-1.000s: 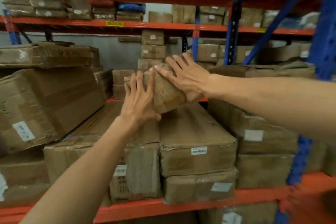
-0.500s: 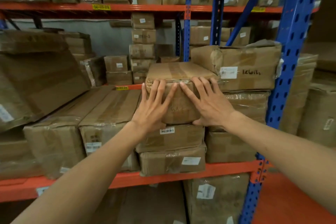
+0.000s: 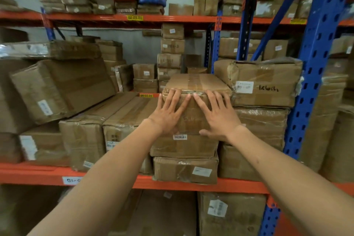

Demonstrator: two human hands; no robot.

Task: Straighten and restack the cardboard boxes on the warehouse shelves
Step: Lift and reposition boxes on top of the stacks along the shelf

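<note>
Top box [image 3: 197, 90] sits on centre stack, mid shelf, w/ both palms on near face.
Left hand [image 3: 168, 115] & right hand [image 3: 216, 117] flat, fingers spread, gripping nothing; labelled box [image 3: 262, 82] just right.

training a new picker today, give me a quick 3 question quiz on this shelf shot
1. True or false: both hands lie flat, fingers spread, on the front face of the top box of the middle stack.
2. How many boxes sit under that top box, down to the orange shelf beam? A) one B) two C) four
3. Fill in: the box with handwriting stands to the ___ of the pressed box.

Key
1. True: left hand and right hand press it, gripping nothing.
2. B
3. right
</note>
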